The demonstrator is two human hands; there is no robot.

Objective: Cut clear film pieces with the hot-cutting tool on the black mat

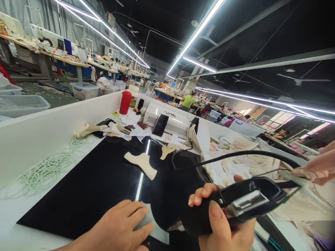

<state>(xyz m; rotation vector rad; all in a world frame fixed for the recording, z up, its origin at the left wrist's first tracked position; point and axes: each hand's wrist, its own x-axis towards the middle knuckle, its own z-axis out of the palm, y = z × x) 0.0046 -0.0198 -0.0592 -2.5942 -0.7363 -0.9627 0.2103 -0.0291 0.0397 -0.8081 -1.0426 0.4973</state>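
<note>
My right hand (222, 223) is closed round the black handle of a corded iron-like tool (246, 200), held low over the black mat (94, 184). Its black cord (235, 155) loops up and off to the right. My left hand (120, 226) lies flat with fingers together, pressing a pale grey fabric piece (154, 228) onto the mat beside the tool's tip. A cream fabric piece (141, 164) lies further back on the mat.
A white wall (52, 129) bounds the table on the left, with coiled white cord (49, 164) beside it. Behind stand a white machine (167, 122), a red bottle (125, 102) and fabric scraps. Another person's hand (316, 167) enters at the right edge. Sewing stations and workers fill the background.
</note>
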